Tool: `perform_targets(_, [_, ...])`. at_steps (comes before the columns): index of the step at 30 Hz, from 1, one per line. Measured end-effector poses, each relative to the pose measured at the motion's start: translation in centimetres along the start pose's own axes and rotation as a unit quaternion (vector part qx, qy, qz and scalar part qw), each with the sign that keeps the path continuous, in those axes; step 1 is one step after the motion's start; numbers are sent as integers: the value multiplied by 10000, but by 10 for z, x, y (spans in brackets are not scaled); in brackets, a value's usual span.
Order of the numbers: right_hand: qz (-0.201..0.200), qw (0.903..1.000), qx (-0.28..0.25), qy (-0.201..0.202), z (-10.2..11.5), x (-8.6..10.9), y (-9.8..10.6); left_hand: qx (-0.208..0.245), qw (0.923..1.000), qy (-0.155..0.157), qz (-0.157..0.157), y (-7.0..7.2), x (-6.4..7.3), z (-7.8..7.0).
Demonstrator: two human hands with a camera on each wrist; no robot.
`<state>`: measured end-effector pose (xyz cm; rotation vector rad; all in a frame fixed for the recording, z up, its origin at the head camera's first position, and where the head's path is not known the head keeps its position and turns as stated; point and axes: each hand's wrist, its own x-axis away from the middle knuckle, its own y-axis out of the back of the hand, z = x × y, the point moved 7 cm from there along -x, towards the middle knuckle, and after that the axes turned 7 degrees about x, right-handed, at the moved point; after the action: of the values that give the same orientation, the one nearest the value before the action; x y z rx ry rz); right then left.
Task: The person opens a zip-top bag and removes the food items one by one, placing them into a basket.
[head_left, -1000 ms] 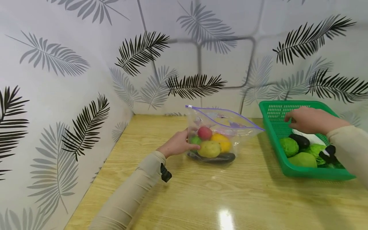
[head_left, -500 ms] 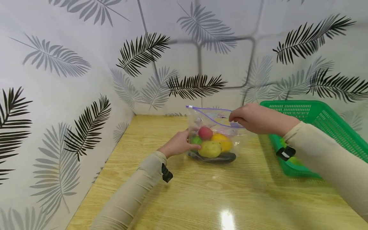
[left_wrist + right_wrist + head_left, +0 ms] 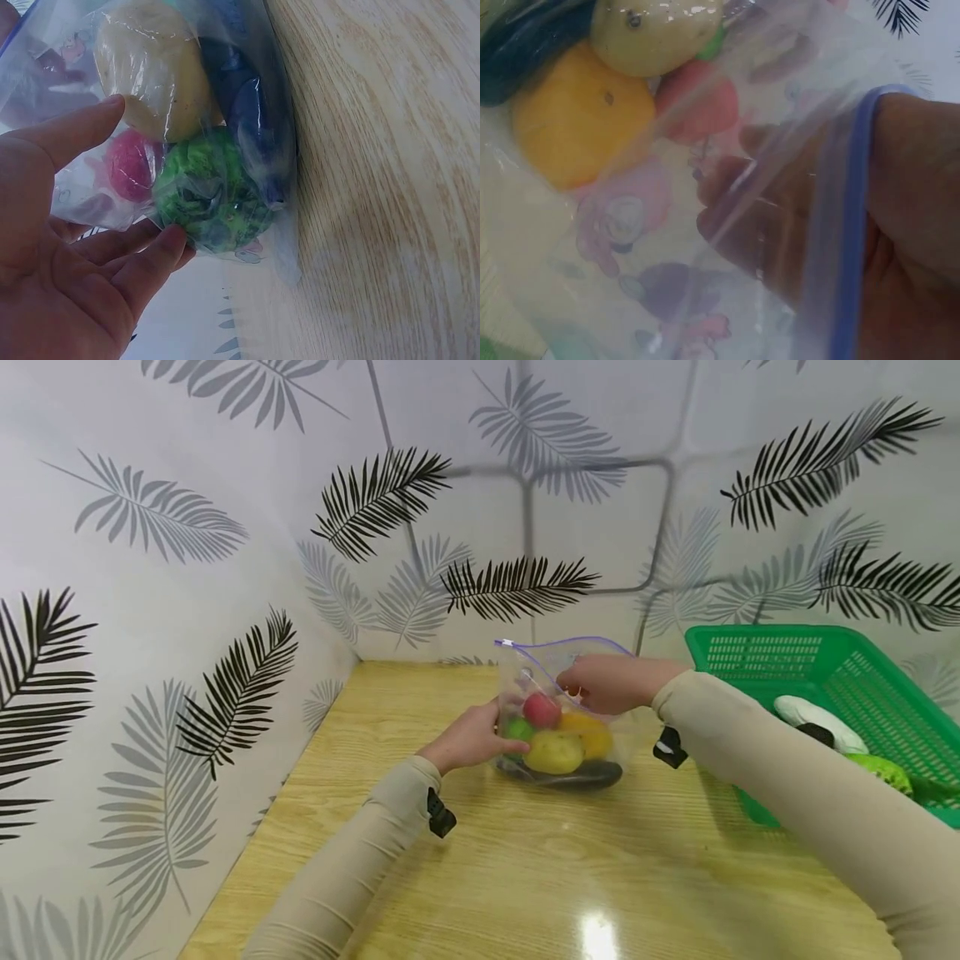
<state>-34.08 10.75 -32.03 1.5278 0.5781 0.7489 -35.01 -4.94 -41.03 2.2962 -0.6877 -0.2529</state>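
A clear zip bag (image 3: 510,675) with a purple-blue zip edge stands on the wooden table, its mouth parted. Inside it are a pale yellow potato-like piece (image 3: 553,752), a yellow-orange fruit (image 3: 592,737), a round red fruit (image 3: 542,711), a leafy green ball (image 3: 210,191) and a long dark eggplant-like piece (image 3: 588,774). My left hand (image 3: 474,735) holds the bag's left side, thumb in front and fingers behind. My right hand (image 3: 611,683) reaches through the mouth into the bag. Its loosely bent fingers (image 3: 761,217) show through the plastic near the red fruit, with nothing visible in them.
To the right stands a green plastic basket (image 3: 780,629) holding a white vegetable (image 3: 821,722), a dark piece (image 3: 816,734) and a green one (image 3: 883,772). My right forearm covers part of the basket. A patterned wall rises behind the table.
My right hand has moved left from over the basket to the bag's mouth, then down inside it. My left hand has kept its hold on the bag's side.
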Motion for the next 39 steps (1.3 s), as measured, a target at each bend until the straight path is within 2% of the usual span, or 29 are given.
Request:
perform_targets(4, [230,9996,-48,-143,2,-9,-7,-3,10000,40,1,1,1,0])
perform_targets(11, [400,9991,-138,11,7,-27,-25,11,9999,101,11,1,1,3])
perform_targets(13, [346,9991,-263,20,7,-30,-28,23,9999,114,9,0,1,3])
perform_targets(19, [94,9999,-45,54,8,-39,-31,-113,9999,28,-9,0,0,1])
perform_targets(24, [-39,9998,-176,48,9,-43,-31,-174,9998,-15,18,0,-1,1])
perform_targets(31, [-304,9986,375,-200,9,-42,-26,-133,9998,127,57,0,-1,2])
perform_targets(34, [-306,9980,448,-324,6,-41,-26,-119,9999,100,72,-1,-2,2])
perform_targets(39, [-510,9972,504,-203,5,-30,-16,-40,9999,124,103,0,0,3])
